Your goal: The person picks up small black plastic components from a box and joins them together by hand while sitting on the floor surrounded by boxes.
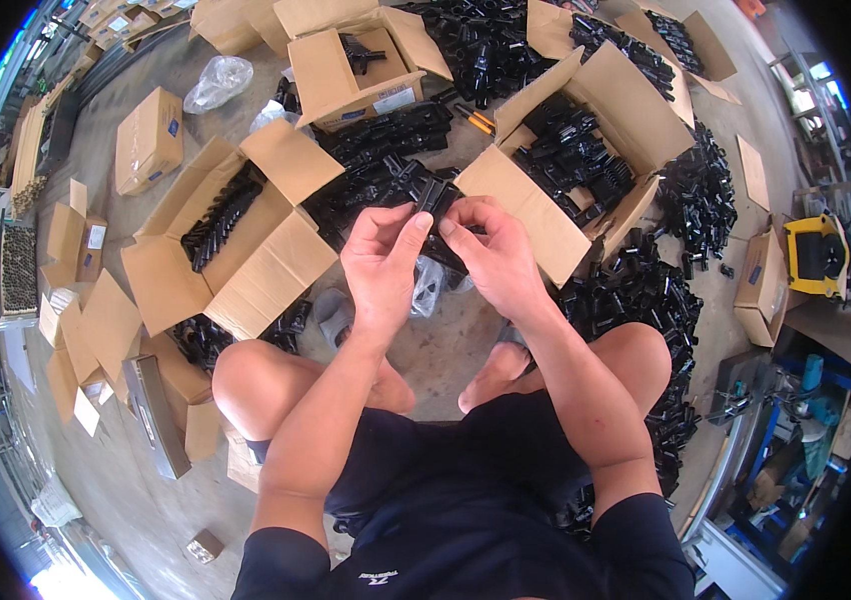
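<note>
In front of my knees, both hands meet around a small glossy black part (435, 196) with parallel ridges. My left hand (378, 262) pinches it between thumb and bent fingers. From the other side my right hand (494, 252) grips it the same way, thumb against its near end. Fingers cover much of the part, so its full shape is hidden. Beyond my hands lies a heap of similar black parts (386, 150). An open carton (586, 150) on the right is filled with loose black parts. Inside the open carton (171, 262) on the left, black parts lie in a row.
Another open carton (324, 75) stands at the far middle. A large pile of black parts (636, 300) spreads beside my right knee. Clear plastic bags (218, 84) and a closed carton (149, 140) lie far left. Orange-handled tools (476, 118) rest between cartons. A yellow case (816, 257) sits far right.
</note>
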A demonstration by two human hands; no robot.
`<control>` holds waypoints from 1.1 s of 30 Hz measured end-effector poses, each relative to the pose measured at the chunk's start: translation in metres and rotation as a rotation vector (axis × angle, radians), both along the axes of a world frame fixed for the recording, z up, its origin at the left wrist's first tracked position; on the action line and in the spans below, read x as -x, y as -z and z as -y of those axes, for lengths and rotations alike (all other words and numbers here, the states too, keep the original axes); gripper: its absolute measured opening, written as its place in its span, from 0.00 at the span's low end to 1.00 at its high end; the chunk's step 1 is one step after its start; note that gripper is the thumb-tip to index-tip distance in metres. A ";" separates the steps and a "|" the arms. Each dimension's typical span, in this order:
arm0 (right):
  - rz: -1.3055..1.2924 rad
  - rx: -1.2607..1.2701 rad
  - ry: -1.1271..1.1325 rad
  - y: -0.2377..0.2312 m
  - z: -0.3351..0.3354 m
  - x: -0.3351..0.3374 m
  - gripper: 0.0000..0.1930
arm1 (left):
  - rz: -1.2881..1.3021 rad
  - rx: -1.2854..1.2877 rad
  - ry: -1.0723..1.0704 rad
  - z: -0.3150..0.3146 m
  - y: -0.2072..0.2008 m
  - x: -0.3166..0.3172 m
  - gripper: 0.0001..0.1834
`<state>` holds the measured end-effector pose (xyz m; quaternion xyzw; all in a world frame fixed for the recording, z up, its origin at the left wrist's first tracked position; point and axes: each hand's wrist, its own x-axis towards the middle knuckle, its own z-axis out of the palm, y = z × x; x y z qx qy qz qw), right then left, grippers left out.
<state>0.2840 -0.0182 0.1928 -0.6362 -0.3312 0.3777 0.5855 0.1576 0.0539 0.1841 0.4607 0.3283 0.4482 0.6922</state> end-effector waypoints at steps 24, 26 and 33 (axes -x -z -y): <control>0.627 -0.115 -0.440 -0.029 0.012 -0.011 0.26 | -0.145 0.576 0.289 -0.022 -0.006 0.016 0.13; 0.501 -0.133 -0.367 -0.030 0.013 -0.012 0.22 | -0.235 0.510 0.326 -0.022 -0.016 0.018 0.18; -0.010 -0.106 -0.287 -0.050 0.022 -0.030 0.19 | -0.207 -0.192 0.573 -0.020 -0.034 0.022 0.29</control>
